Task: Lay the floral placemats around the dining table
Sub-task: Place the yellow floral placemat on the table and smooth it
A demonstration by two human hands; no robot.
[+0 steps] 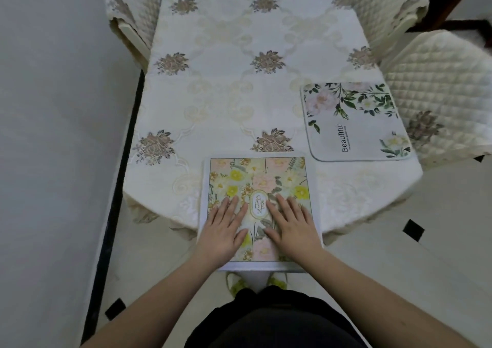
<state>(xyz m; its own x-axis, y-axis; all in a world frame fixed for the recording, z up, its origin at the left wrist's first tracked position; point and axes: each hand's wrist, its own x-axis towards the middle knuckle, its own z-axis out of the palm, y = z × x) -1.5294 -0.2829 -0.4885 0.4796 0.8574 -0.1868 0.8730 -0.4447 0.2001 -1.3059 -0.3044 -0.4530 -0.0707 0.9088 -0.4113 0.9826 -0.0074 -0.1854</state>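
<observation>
While your left hand (225,226) and right hand (291,225) press flat, fingers straight, on the garden placemat (259,185) at lower centre, the white placemat (354,124) lies right of centre on the table (226,86).

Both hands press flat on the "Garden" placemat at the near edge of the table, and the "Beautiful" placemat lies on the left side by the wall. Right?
Not quite. The head view shows the "Beautiful" placemat on the right side, by the quilted chair, not by the wall. The rest holds: left hand and right hand press flat on the "Garden" placemat.
</observation>
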